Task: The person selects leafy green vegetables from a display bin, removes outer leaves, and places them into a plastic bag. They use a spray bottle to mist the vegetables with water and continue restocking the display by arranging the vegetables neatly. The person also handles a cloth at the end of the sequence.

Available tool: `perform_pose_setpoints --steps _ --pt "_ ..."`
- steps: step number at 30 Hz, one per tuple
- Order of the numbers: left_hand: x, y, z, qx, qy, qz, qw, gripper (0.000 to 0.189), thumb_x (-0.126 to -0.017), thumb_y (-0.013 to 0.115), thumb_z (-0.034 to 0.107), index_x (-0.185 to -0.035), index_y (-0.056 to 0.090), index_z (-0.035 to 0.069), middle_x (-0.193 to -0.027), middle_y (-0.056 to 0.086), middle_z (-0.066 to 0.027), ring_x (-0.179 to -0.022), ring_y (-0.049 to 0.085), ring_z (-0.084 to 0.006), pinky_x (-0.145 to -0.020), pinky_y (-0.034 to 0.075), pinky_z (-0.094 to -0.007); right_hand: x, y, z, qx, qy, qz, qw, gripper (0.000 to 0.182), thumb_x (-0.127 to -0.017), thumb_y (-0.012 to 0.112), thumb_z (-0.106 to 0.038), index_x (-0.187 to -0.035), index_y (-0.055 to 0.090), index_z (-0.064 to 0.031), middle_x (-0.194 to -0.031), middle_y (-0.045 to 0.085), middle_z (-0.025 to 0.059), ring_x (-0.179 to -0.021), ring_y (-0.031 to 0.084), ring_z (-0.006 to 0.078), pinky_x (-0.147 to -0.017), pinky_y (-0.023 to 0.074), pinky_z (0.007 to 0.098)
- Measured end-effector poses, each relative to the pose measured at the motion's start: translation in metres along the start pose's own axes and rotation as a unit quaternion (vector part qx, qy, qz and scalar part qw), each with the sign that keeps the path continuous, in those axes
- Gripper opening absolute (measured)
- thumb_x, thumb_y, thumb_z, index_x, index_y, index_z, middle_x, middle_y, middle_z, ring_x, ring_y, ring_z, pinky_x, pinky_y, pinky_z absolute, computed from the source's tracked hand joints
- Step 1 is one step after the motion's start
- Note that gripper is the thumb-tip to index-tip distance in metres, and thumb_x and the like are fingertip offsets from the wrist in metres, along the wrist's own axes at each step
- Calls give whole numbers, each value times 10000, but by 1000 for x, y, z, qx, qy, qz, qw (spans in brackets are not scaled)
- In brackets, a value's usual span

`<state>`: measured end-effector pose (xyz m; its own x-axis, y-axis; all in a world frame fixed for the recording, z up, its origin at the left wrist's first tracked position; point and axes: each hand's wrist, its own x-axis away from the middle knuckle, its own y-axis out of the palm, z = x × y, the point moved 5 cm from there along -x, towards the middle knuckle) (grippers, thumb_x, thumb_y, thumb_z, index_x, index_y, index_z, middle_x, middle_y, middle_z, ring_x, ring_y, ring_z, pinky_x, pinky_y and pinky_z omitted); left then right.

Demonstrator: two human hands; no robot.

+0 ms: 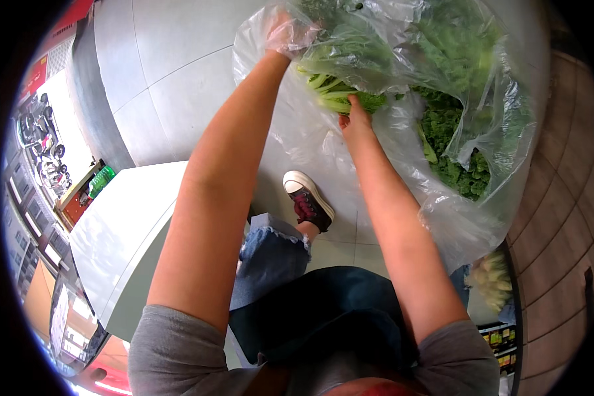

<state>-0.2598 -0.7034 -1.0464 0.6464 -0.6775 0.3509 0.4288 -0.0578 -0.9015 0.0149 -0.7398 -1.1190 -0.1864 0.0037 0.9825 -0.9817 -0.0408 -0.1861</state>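
A large clear plastic bag [297, 123] lies spread over the floor in front of me, with leafy greens in and under it. My right hand [357, 116] grips a bunch of leafy greens [334, 89] by its pale stalks, thumb on top. Blurred plastic covers my left hand [289, 32] at the bag's upper left, so its fingers are hard to make out. Through an opening on the right, darker curly greens [438, 128] show uncovered. More greens [455, 49] appear hazily beneath the film at the upper right.
Pale tiles make up the floor [178, 114]. A white box-like surface [133, 203] stands to my left, with a green bottle [101, 180] beyond it. My sneaker [307, 200] rests close to the bag. Pale produce [492, 282] lies at the lower right. Parked scooters [44, 143] are outside.
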Motion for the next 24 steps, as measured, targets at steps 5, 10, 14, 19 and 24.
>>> perform_pose_setpoints --steps 5,10,14,19,24 --pt "-6 13 -10 -1 11 -126 992 599 -745 597 550 -1058 609 39 -960 614 -205 -881 586 -344 -783 458 -403 13 -46 -18 -25 -77 -161 984 356 -764 648 -317 -1032 518 -123 -897 564 18 -656 526 144 -522 396 260" --pt "36 0 49 3 154 83 985 612 -701 700 440 -1145 555 45 -1191 514 -216 -1062 503 -371 -904 410 -426 54 -85 -38 -71 -172 -243 952 316 -804 609 -238 -1076 510 -111 -1009 549 -2 -864 512 119 -709 404 276" --pt "37 -2 60 103 455 54 883 530 -772 658 331 -1214 528 69 -1216 510 -173 -1085 496 -353 -942 398 -402 60 -45 -46 -45 -238 -394 887 359 -838 564 -174 -1176 471 -95 -1145 511 17 -1045 460 144 -871 369 321" --pt "41 13 61 -101 262 -110 953 537 -869 535 258 -1356 371 104 -1260 489 -133 -1085 503 -299 -933 409 -357 34 -26 -33 -146 -183 -381 894 496 -848 599 -293 -1246 410 -66 -1235 458 51 -1135 429 195 -990 347 383" --pt "38 25 46 82 111 -314 940 568 -884 480 211 -1405 258 171 -1323 426 -137 -1129 488 -280 -942 421 -357 25 -13 -16 -192 -94 -385 898 507 -839 618 -311 -1242 403 -91 -1222 458 39 -1120 442 189 -967 380 386"
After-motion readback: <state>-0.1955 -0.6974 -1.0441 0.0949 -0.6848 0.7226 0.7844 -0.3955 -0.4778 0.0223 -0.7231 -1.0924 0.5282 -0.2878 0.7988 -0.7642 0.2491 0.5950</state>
